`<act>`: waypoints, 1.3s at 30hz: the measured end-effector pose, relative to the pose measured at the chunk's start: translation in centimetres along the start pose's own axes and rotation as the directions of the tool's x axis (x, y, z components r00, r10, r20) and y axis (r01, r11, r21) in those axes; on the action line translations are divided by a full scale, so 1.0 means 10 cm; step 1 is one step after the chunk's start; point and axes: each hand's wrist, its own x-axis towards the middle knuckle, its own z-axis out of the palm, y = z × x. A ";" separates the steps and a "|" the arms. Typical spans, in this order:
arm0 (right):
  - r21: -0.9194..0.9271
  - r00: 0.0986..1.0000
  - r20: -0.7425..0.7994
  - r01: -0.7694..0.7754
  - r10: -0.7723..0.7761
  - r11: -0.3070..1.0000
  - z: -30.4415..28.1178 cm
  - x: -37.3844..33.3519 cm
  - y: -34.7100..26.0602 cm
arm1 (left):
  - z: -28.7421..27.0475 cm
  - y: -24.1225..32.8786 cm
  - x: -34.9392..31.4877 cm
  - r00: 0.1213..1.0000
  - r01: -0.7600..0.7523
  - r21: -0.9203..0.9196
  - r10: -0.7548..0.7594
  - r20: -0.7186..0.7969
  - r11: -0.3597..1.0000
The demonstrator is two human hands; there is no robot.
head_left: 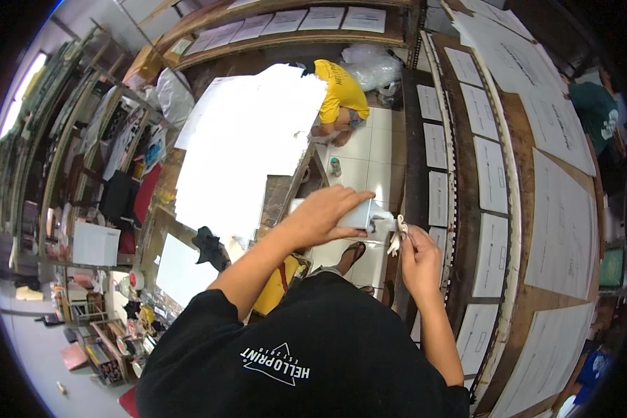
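Left hand point(325, 212) laid flat on white sheet point(361, 214), fingers spread, at centre. Right hand point(419, 259) at 4 o'clock of it, fingers pinched on white scrap point(396, 240). Sheets point(491, 254) on long desk point(526, 306) at 3 o'clock.

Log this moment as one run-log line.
left hand: flat on pale sheet | right hand: pinching white cloth scrap | person in yellow shirt crouched beyond

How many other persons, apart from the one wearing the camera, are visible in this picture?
2. One person in a yellow shirt crouches on the white tile floor at top centre. A second person in a dark green shirt stands at the right edge, partly cut off. Others may be hidden.
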 end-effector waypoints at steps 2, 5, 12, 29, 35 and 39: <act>-0.137 0.989 0.048 0.142 -0.137 0.980 -0.02 0.04 -0.11 | 0.28 -0.13 -0.25 0.992 0.059 -0.103 -0.070 -0.104 0.993; -0.080 0.971 0.218 0.120 -0.100 0.990 -0.01 0.12 -0.04 | 0.58 -0.28 -0.53 0.960 0.168 -0.195 -0.206 -0.192 0.966; 0.166 0.922 0.293 -0.311 0.255 0.936 0.05 -0.23 0.53 | 0.98 -0.95 -0.99 0.555 0.553 -0.486 -0.735 -0.390 0.676; 0.694 0.831 0.273 -0.519 0.484 0.499 -0.63 -0.83 0.18 | 1.08 -2.35 -1.41 0.256 0.335 -0.644 -0.725 -0.640 0.687; 0.886 0.831 0.125 -0.340 0.542 0.316 -1.01 -1.18 -0.30 | 0.87 -1.50 -0.88 0.284 0.630 -0.036 -0.273 -0.919 0.776; 0.958 0.865 -0.035 -0.114 0.500 0.263 -1.26 -1.31 -0.57 | 0.77 -0.65 0.00 0.739 0.061 0.036 -0.021 -0.673 0.997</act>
